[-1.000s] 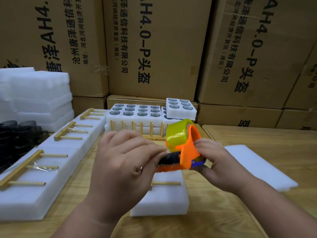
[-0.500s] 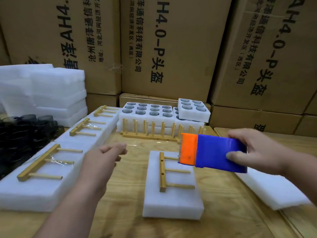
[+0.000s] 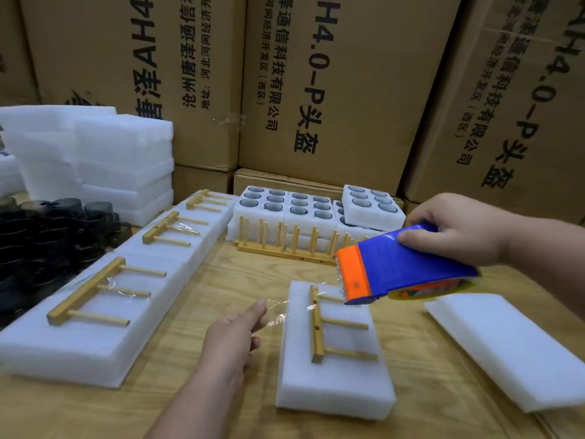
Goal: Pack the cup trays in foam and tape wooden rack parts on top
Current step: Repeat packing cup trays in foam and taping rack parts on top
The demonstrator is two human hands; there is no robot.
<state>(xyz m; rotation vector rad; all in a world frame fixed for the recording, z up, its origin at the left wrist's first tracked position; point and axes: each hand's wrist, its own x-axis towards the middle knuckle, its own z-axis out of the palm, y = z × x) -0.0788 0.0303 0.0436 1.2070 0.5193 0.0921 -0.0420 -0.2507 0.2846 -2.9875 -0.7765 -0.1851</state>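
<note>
**Clear tape drawn across a foam block and its rack part**

Where the cardboard cartons (image 3: 342, 90) close off the background, a wooden counter (image 3: 221, 274) carries the packing material. A long row of foam blocks (image 3: 104, 318) runs along the left, with three taped wooden rack parts on top; the nearest (image 3: 91, 294) lies under a strip of film. Behind it stands a stack of foam sheets (image 3: 95, 160), beside dark cups (image 3: 47, 236). At the rear centre sit foam-packed cup trays (image 3: 294, 207), fronted by an upright peg rack (image 3: 285, 239). A loose foam slab (image 3: 506, 346) lies at right. In the centre, a foam block (image 3: 335, 384) bears a wooden rack part (image 3: 318, 327), three pegs pointing right. The right hand (image 3: 459, 229) holds the blue-and-orange tape dispenser (image 3: 399, 264) above the block's far end, fingers curled over its body. Clear tape (image 3: 285, 312) stretches from it to the left hand (image 3: 234, 337), whose extended fingers hold the free end just left of the block.
</note>
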